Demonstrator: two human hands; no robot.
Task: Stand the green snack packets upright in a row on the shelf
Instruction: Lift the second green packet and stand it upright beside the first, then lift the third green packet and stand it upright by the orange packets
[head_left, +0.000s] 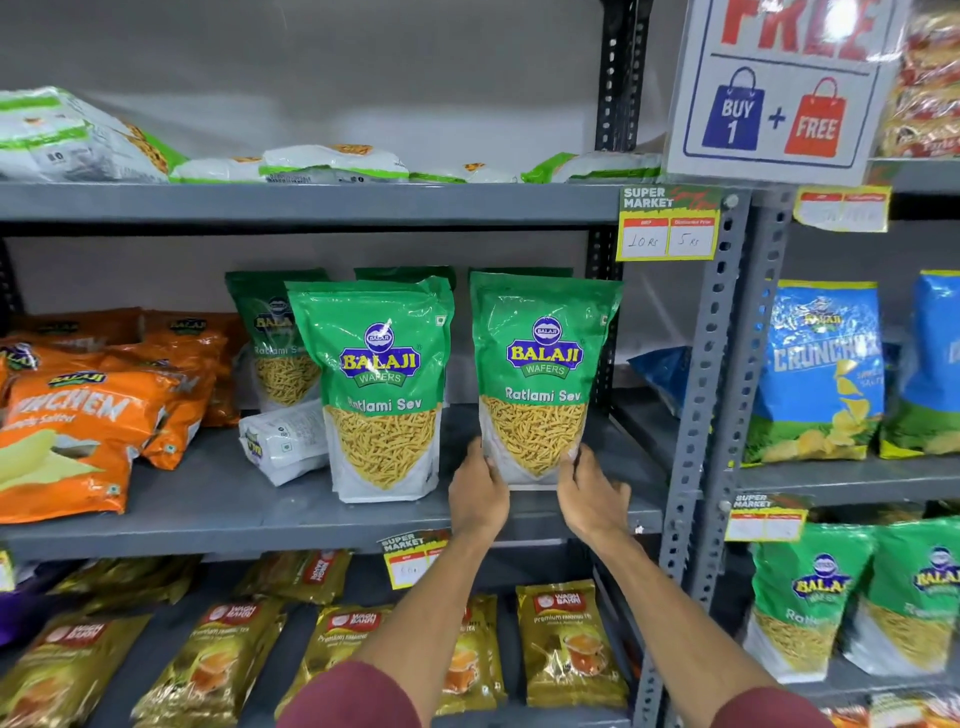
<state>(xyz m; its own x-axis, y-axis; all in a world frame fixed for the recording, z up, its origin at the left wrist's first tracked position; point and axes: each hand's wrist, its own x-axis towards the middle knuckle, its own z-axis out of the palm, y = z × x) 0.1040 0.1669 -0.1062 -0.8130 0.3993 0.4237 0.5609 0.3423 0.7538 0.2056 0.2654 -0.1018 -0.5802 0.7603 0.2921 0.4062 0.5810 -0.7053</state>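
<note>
Two green Ratlami Sev packets stand upright at the front of the grey middle shelf (223, 499). The right green packet (543, 374) is held at its bottom corners: my left hand (478, 491) grips the lower left corner, my right hand (592, 493) the lower right. The left green packet (382, 384) stands free beside it with a gap between them. More green packets stand behind them, one at the back left (270, 338); only the tops of the others show. One packet (285, 441) lies flat, white back up, to the left of the front pair.
Orange Crunchem bags (78, 426) lie piled on the shelf's left half. A perforated metal upright (711, 389) bounds the shelf on the right. The shelf above carries packets lying flat (332, 163). Gold tea packets (569, 644) fill the shelf below. Blue bags (821, 374) stand in the neighbouring rack.
</note>
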